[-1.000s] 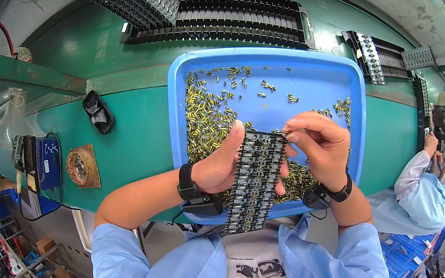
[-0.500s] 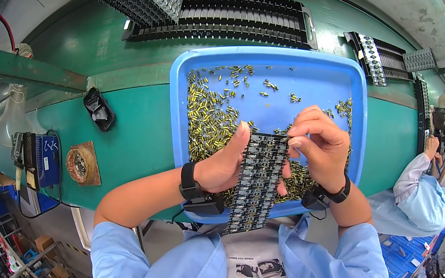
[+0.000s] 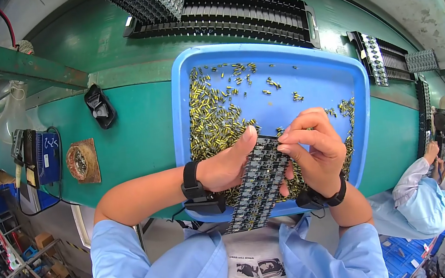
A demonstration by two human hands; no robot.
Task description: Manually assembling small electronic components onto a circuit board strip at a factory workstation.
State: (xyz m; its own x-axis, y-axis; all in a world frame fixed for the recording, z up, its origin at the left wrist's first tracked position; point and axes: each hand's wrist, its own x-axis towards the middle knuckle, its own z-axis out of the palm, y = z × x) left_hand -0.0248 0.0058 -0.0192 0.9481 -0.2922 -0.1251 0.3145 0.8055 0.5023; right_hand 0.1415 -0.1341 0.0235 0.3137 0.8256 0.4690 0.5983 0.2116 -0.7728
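Note:
A long panel of small dark circuit boards [image 3: 258,185] is held tilted over a blue plastic tub [image 3: 315,76], its lower end near my shirt. My left hand [image 3: 225,167] grips it from the left side, thumb along the upper edge and fingers behind it. At the panel's upper right corner, thumb and forefinger of my right hand [image 3: 320,151] are pinched together. Whatever sits between those fingertips is too small to make out. Many small yellow-and-black cylindrical parts [image 3: 211,120] lie in the tub, heaped mostly at its left and near sides.
Behind the tub stands a black slotted rack [image 3: 251,17] with upright panels [image 3: 151,2] at its left end. A round dish [image 3: 82,161], a black holder [image 3: 100,108] and a blue box [image 3: 48,159] are at left. Another person [image 3: 424,197] works at far right.
My right hand's pinched fingertips have shifted a little left and down, onto the panel's corner. My left hand still grips the panel. The whole view has shifted slightly.

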